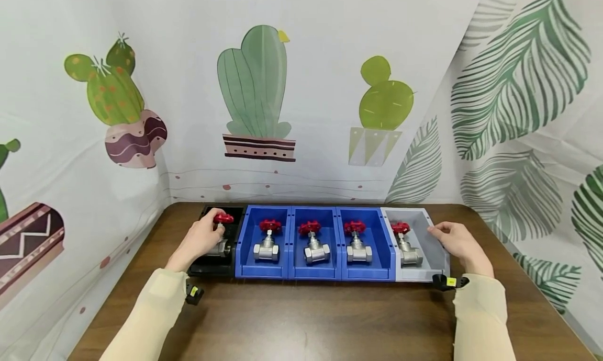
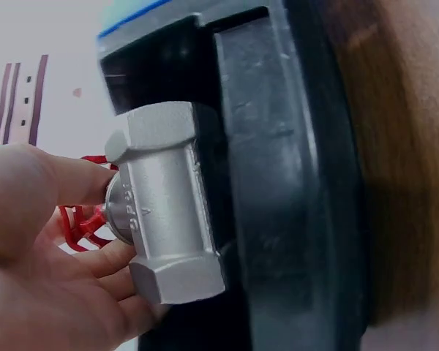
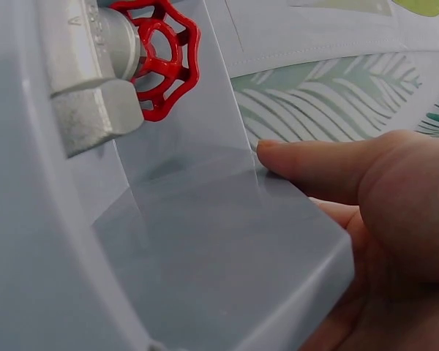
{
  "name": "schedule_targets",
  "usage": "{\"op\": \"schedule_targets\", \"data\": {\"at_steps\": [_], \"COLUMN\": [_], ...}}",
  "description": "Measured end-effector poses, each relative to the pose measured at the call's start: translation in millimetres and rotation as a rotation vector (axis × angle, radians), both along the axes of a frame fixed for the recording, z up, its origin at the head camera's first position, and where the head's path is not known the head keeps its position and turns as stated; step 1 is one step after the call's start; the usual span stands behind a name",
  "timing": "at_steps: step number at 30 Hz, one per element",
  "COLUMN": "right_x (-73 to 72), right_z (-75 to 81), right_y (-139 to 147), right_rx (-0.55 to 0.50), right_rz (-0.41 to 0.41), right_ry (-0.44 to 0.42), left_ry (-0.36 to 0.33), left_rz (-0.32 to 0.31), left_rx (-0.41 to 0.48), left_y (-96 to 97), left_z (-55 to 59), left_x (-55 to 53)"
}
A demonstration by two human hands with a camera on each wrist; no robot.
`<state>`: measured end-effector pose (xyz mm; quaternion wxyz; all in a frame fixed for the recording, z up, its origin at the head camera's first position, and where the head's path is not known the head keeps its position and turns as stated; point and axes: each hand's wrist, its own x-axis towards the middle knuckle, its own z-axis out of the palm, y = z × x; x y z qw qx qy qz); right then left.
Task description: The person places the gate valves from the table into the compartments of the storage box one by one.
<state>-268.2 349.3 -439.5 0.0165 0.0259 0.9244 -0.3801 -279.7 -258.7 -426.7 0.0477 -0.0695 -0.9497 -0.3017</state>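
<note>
At the left end of the row, my left hand reaches into a black bin. Its thumb and fingers grip a gate valve round the neck below the red handwheel; the silver body lies within the bin. Over on the right, my right hand pinches the right side wall of a grey bin, thumb at the rim and other fingers outside, partly hidden. Another gate valve with a red handwheel stands in that grey bin, apart from the hand.
Between the black and grey bins stand three blue bins, side by side, each holding a silver valve with a red handwheel. The row sits near the back of a brown wooden table, before a patterned cloth.
</note>
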Motion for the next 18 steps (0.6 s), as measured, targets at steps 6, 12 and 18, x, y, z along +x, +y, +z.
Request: {"op": "schedule_targets", "data": {"at_steps": [6,12,18], "right_x": [0.2,-1.9,-1.7], "right_z": [1.7,1.6,0.7], "right_y": [-1.4,-1.2,1.0], "right_rx": [-0.007,-0.010,-0.027], "right_rz": [-0.001,-0.002,-0.023], "right_ry": [-0.014,-0.014,-0.044], "left_ry": [-0.041,-0.057,-0.071], "left_rz": [0.001,0.000,0.007], "left_rx": [0.003,-0.005,-0.034], "left_y": [0.8,0.7,3.4], "left_z": [-8.5,-15.5,-20.4], "left_x": [-6.1,-10.9,-14.8]}}
